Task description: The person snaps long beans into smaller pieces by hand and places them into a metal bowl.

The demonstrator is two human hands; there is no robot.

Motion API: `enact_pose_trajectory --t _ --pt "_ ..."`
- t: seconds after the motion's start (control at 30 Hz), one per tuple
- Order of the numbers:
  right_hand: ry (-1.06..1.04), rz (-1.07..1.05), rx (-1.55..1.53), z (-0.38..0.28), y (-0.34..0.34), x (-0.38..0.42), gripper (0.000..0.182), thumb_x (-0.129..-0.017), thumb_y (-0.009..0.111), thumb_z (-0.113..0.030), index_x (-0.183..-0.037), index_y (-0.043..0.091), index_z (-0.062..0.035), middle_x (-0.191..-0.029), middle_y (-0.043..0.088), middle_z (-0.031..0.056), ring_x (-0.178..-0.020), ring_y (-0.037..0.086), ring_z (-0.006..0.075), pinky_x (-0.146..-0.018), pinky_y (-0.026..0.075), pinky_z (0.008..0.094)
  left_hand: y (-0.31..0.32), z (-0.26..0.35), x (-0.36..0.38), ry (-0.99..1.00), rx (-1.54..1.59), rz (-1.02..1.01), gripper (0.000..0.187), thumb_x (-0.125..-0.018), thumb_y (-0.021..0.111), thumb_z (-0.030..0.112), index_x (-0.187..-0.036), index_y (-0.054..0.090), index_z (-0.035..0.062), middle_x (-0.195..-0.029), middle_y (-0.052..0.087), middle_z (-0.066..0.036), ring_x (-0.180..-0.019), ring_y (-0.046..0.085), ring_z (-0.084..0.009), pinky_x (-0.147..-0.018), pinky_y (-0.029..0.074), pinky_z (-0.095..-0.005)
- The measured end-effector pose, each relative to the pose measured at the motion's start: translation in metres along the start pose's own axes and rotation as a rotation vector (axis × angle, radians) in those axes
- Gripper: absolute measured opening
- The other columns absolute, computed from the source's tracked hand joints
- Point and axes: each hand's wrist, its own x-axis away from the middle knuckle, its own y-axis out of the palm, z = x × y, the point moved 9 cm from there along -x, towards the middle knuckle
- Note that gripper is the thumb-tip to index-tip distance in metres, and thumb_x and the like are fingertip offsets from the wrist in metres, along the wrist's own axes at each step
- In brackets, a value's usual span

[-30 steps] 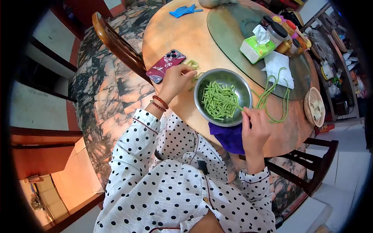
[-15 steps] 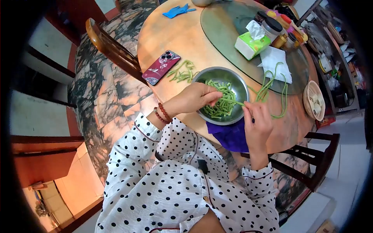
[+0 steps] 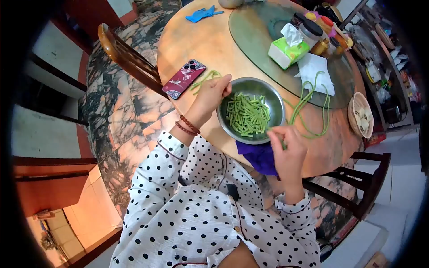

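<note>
A steel bowl [image 3: 279, 96] stands near the table's front edge, partly filled with short cut pieces of green long bean [image 3: 248, 114]. My left hand [image 3: 213, 96] is at the bowl's left rim, fingers pinched together; whatever they may hold is too small to make out. At the lower right rim, my right hand [image 3: 289, 149] is closed on a long bean, of which only a short green bit shows between the fingers. Uncut long beans [image 3: 308, 100] lie looped on the table to the right of the bowl. Trimmed bean bits [image 3: 208, 78] lie behind my left hand, partly hidden.
A phone [image 3: 184, 79] lies left of the bowl. Farther back are a blue glove [image 3: 203, 14], a tissue box [image 3: 286, 52] and several jars [image 3: 310, 31] on the glass turntable [image 3: 250, 40]. A basket [image 3: 361, 115] sits at the right edge; purple cloth [image 3: 259, 158] hangs below the bowl.
My left hand has moved from over the bowl back to its left rim, away from the bean. The right hand has come slightly down and left. The cut pieces now show uncovered.
</note>
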Motion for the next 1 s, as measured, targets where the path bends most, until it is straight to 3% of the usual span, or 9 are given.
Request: enact_pose_trajectory --t 0.17,0.43,0.53,0.67,0.77,0.87,0.9,0.93,1.0 --pt "0.230 -0.013 -0.268 0.037 0.003 -0.004 0.008 -0.083 0.072 0.000 -0.087 0.065 0.0024 -0.075 0.055 0.0035 -0.064 0.051 0.0085 -0.058 0.041 0.0233 0.034 -0.014 0.013 -0.138 0.059 -0.246 0.039 -0.102 0.048 0.041 -0.079 0.058 0.0110 -0.069 0.051 0.006 -0.060 0.044 -0.0050 -0.053 0.034 -0.0201" --pt "0.137 -0.130 -0.230 0.026 0.005 -0.011 0.007 -0.083 0.071 0.001 -0.087 0.066 0.0036 -0.076 0.056 0.0052 -0.068 0.055 0.0108 -0.062 0.044 0.0241 0.055 -0.019 0.027 -0.318 0.093 -0.401 0.053 -0.101 0.043 0.052 -0.077 0.059 0.0076 -0.068 0.053 0.004 -0.053 0.043 -0.0063 -0.049 0.034 -0.0212" --pt "0.090 -0.179 -0.227 0.025 0.007 -0.013 0.007 -0.084 0.071 0.001 -0.088 0.067 0.0036 -0.077 0.057 0.0058 -0.071 0.057 0.0117 -0.064 0.045 0.0247 0.072 -0.025 0.040 -0.389 0.012 -0.685 0.055 -0.100 0.044 0.054 -0.073 0.060 0.0087 -0.059 0.048 0.006 -0.048 0.041 -0.0041 -0.045 0.031 -0.0201" --pt "0.085 -0.189 -0.206 0.030 0.007 -0.013 0.009 -0.084 0.071 -0.001 -0.090 0.067 0.0040 -0.078 0.057 0.0061 -0.071 0.058 0.0128 -0.063 0.047 0.0258 0.082 -0.025 0.043 -0.259 -0.085 -0.792 0.049 -0.100 0.048 0.047 -0.072 0.061 0.0089 -0.058 0.046 0.007 -0.050 0.039 -0.0020 -0.045 0.028 -0.0194" --pt "0.126 -0.134 -0.182 0.031 0.003 -0.014 0.011 -0.082 0.074 -0.004 -0.088 0.066 0.0019 -0.077 0.059 0.0065 -0.067 0.060 0.0158 -0.059 0.047 0.0279 0.073 -0.015 0.041 -0.245 -0.096 -0.607 0.042 -0.100 0.051 0.037 -0.070 0.060 0.0084 -0.059 0.047 0.006 -0.052 0.041 -0.0056 -0.048 0.032 -0.0233" --pt "-0.039 -0.032 0.079 0.019 0.004 -0.002 0.014 -0.079 0.077 -0.007 -0.083 0.065 -0.0011 -0.077 0.060 0.0074 -0.064 0.060 0.0199 -0.055 0.048 0.0316 0.068 -0.022 0.022 -0.005 -0.133 -0.353 0.042 -0.098 0.050 0.033 -0.067 0.059 0.0064 -0.060 0.050 0.003 -0.056 0.045 -0.0096 -0.054 0.037 -0.0279" --pt "-0.054 -0.027 0.106 0.003 0.006 -0.001 0.015 -0.078 0.078 -0.008 -0.080 0.064 -0.0043 -0.077 0.060 0.0081 -0.063 0.061 0.0244 -0.055 0.048 0.0343 0.067 -0.014 0.018 0.136 -0.190 -0.243 0.046 -0.099 0.048 0.034 -0.066 0.058 0.0027 -0.061 0.054 -0.004 -0.057 0.049 -0.0168 -0.058 0.041 -0.0336" --pt "-0.202 0.013 0.201 -0.013 0.008 0.003 0.015 -0.079 0.077 -0.010 -0.083 0.063 -0.0055 -0.076 0.058 0.0080 -0.062 0.060 0.0257 -0.054 0.047 0.0352 0.067 -0.016 0.017 0.158 -0.241 -0.191 0.046 -0.099 0.047 0.034 -0.067 0.058 0.0021 -0.061 0.055 -0.007 -0.057 0.050 -0.0197 -0.059 0.042 -0.0352" --pt "-0.220 0.000 0.283 -0.020 0.016 0.007 0.015 -0.080 0.076 -0.012 -0.084 0.063 -0.0069 -0.076 0.056 0.0073 -0.061 0.060 0.0266 -0.054 0.047 0.0361 0.067 -0.010 0.017 0.207 -0.344 -0.085 0.046 -0.099 0.046 0.034 -0.069 0.058 0.0007 -0.062 0.056 -0.013 -0.058 0.053 -0.0255 -0.061 0.043 -0.0384"
